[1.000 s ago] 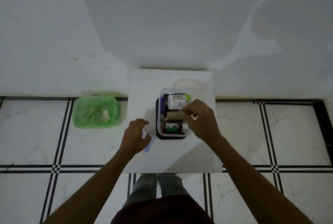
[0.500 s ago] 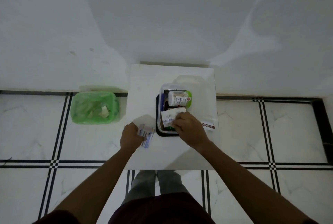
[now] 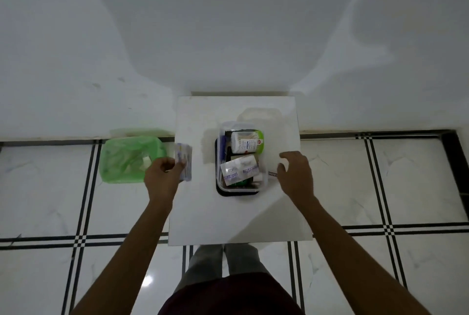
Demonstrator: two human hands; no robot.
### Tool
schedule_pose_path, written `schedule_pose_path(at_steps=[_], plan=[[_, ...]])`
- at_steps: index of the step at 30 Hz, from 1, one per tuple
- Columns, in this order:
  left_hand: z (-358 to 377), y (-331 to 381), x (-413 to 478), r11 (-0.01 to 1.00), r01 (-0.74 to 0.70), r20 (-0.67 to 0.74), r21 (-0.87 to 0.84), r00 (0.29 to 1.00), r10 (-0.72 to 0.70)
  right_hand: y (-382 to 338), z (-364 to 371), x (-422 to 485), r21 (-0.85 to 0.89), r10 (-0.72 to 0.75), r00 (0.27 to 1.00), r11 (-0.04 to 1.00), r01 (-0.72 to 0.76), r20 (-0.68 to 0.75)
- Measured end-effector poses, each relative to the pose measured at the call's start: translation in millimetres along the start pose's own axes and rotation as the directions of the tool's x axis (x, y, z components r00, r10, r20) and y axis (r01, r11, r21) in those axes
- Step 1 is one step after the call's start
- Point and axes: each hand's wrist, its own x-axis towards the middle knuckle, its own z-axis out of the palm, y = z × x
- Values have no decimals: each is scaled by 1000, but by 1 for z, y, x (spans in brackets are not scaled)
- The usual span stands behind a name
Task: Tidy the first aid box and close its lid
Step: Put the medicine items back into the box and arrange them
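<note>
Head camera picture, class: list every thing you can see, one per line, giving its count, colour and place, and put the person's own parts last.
table: one, white, centre, against the wall
first aid box: one, clear on a dark base, on the table, open
lid: one, clear, on the table behind the box
cotton swab tub: one, white with green, far end of the box
flat packet: one, white with blue print, on top near the box's front
bin: one, green-lined, floor left of the table
packets: small bunch, white and blue, in the left hand
left hand: holding the packets near the bin
right hand: open, empty, right of the box
</note>
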Motion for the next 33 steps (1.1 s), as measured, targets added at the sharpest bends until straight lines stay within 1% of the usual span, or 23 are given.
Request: schedule_pose_path(at_steps=[1,2,4,5,7,8,10,11,13,15,16,18,21,23,24,25,26,27,29,31,33], plan=[[5,15,-5,996,-15,13,-89,1000,16,10,0,4,-57,63,996,997,-60,66],[11,28,-9,989,-38,36,-142,998,44,17,1,7,-120,109,985,988,-93,134],[29,49,-16,982,-82,108,-168,989,101,28,4,11,-242,156,955,966,-95,251],[40,56,-17,984,-94,147,-149,982,116,31,7,12,-286,160,944,955,-76,287],[58,60,-16,990,-129,209,-57,968,138,35,11,14,-308,149,940,950,-50,307],[66,58,-14,985,-173,222,29,961,162,36,13,14,-294,140,943,954,-48,303],[77,55,-11,929,-300,204,217,944,258,37,15,15,-263,127,947,964,-47,295],[80,53,-10,898,-348,177,268,934,309,37,15,15,-251,120,947,967,-43,298],[80,51,-8,873,-387,130,297,922,365,38,17,14,-227,107,946,973,-36,305],[78,50,-8,842,-423,112,335,905,410,39,18,12,-230,101,946,973,-29,307],[77,47,-9,803,-461,127,377,885,448,39,19,11,-240,97,949,970,-23,301],[76,40,-10,690,-548,189,473,828,528,40,20,10,-259,88,955,966,-12,282],[84,27,-12,533,-663,283,525,727,626,39,20,10,-264,80,953,965,0,293],[93,20,-9,355,-713,337,604,632,698,39,19,11,-253,94,936,967,-5,339],[97,18,-8,256,-716,374,649,594,712,40,18,11,-247,96,925,969,-2,368],[101,16,-6,177,-704,403,688,574,713,41,18,11,-248,93,914,969,8,394],[104,14,-4,120,-681,415,722,565,713,43,18,11,-256,86,907,966,24,411],[105,12,-2,85,-659,415,747,563,714,44,18,10,-267,76,906,963,42,417],[101,9,-3,55,-660,422,750,540,728,46,19,10,-275,66,915,960,50,398],[92,5,-7,47,-709,477,703,520,709,48,20,9,-260,65,930,965,33,362],[81,-1,-9,39,-750,549,660,517,657,49,21,9,-242,58,939,970,28,340]])
